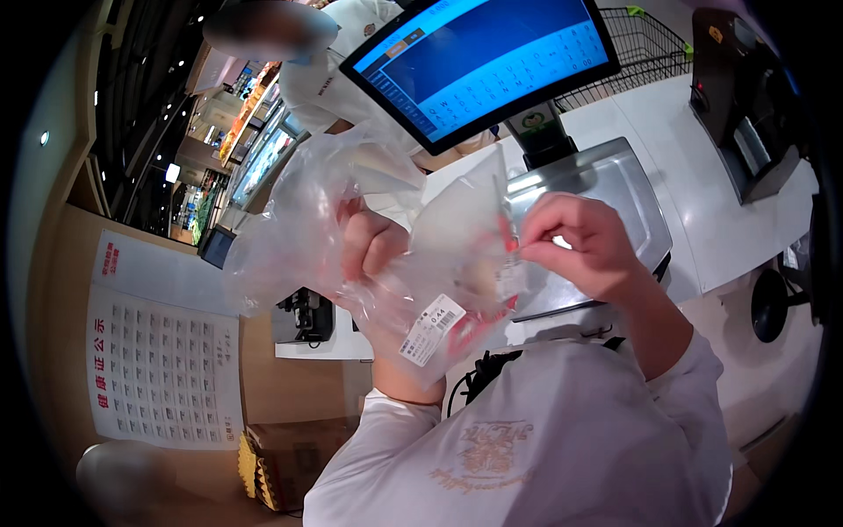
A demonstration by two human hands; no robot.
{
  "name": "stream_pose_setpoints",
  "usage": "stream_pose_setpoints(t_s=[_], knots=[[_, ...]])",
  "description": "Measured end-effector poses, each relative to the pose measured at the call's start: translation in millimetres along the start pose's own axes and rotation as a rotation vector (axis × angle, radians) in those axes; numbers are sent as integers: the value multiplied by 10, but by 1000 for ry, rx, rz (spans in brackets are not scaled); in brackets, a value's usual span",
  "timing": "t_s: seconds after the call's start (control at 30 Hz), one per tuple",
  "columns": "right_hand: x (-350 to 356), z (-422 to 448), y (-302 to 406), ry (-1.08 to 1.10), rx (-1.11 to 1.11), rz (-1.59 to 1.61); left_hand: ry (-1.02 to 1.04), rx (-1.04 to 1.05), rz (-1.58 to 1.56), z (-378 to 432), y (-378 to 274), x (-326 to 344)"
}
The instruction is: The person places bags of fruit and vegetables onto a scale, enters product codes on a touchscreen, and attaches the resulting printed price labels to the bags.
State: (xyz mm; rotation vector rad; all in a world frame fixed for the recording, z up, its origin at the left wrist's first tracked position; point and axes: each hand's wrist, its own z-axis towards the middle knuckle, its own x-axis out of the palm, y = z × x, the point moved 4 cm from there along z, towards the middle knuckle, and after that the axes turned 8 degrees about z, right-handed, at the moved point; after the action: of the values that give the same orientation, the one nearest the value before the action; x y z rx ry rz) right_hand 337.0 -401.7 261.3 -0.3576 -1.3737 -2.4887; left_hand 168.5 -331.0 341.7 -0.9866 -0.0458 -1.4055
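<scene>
My left hand [372, 244] is closed on a thin clear plastic bag [296, 197], whose loose film puffs out to the left. Below and right of that hand hangs plastic film with red print and a white price label [431, 329] with a barcode. My right hand [579, 244] pinches the right edge of this film between thumb and fingertips, above the metal pan of a scale [625, 191]. Whether the film is one bag or several I cannot tell. Something pale shows through it. The scale's lit screen [487, 59] stands behind the pan.
A person in a white shirt [309, 92] stands across the white counter [678, 132]. A wire shopping basket [625, 46] is behind the screen, and a dark device [751, 112] stands at the right. A black machine [303, 319] and a cardboard box [303, 461] are at the left.
</scene>
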Motion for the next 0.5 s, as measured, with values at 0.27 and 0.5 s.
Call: stream_pose_setpoints(t_s=[0.27, 0.5], knots=[[472, 119, -13, 120, -107, -300, 19, 55, -27, -66, -123, 55], [650, 138, -17, 59, -237, -350, 33, 68, -32, -95, -155, 106]])
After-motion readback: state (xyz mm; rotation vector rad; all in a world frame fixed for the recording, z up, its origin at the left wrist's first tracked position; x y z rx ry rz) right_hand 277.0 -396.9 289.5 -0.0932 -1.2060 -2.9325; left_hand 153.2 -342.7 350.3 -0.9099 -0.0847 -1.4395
